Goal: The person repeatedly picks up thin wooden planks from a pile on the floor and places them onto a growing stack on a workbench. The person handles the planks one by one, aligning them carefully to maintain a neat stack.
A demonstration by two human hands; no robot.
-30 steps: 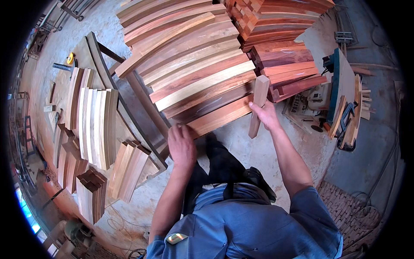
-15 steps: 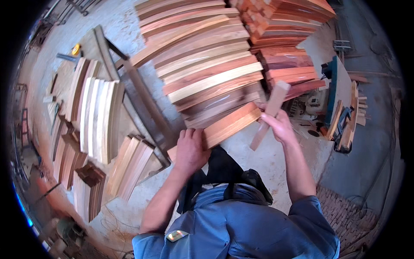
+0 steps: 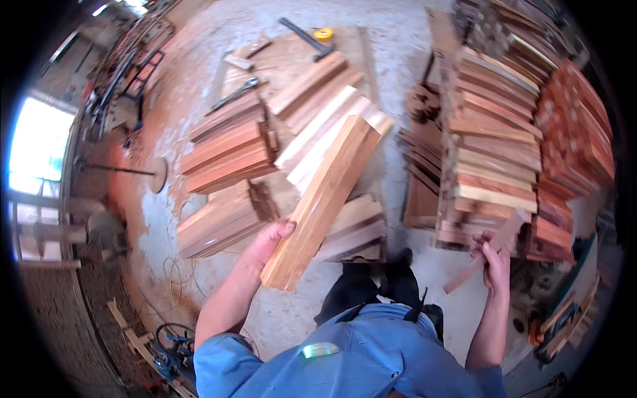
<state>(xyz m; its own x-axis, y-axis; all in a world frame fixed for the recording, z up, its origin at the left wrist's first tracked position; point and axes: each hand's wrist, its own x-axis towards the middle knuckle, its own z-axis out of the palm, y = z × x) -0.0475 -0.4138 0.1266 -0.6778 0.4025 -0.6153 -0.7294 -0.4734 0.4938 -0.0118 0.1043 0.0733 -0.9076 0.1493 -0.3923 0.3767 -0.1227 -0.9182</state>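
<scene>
My left hand [image 3: 267, 244] grips the lower end of a light reddish-brown wooden board [image 3: 325, 199], held up at a slant with its far end over the low worktop [image 3: 288, 48]. My right hand [image 3: 495, 263] is closed round a thin, flat wooden strip [image 3: 464, 274], tilted up to the right, near the stacked boards. Below the held board, pale boards [image 3: 315, 142] lie side by side on the worktop. To their left are reddish boards [image 3: 225, 149], with a brown bundle [image 3: 215, 222] nearer me. More boards [image 3: 358, 225] lie close in front of my legs.
A long row of stacked boards [image 3: 494, 162] stands at the right, beside a deep red wood stack [image 3: 574, 132]. On the worktop's far part lie a yellow tape measure [image 3: 323, 34], a hammer [image 3: 306, 41] and a wrench-like tool [image 3: 235, 94]. A blue wheeled machine [image 3: 174, 346] sits lower left.
My view has swung left, toward the worktop. My left hand has carried the board from in front of the row to over the worktop; my right hand, still holding the strip, no longer touches the board.
</scene>
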